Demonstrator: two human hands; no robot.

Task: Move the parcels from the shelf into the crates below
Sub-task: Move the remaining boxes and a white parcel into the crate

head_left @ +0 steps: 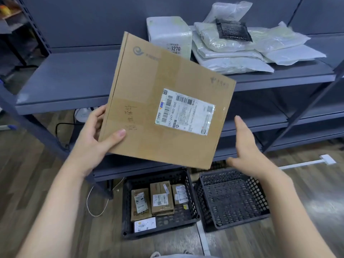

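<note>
The left hand (96, 135) holds a flat cardboard box (167, 101) by its lower left corner, thumb on the printed face and fingers behind. The box is tilted with its shipping label (185, 111) facing the camera, probably so the label can be read before a crate is chosen. It hangs in the air in front of the shelf (74, 79), above the two crates on the floor.

The right hand (247, 144) is spread wide with straight fingers, just beside the box's right edge and not touching it. It appears placed to steady the box as it goes down.

The left crate (128, 211) holds several small cardboard parcels laid flat side by side. The right crate (232, 196) shows only its perforated floor. The flat box looks wider than the space left in the left crate, so the right crate seems the better fit.

White plastic mailer bags (232, 51) and a white wrapped block (169, 36) lie stacked at the back right of the shelf, not yet moved.
</note>
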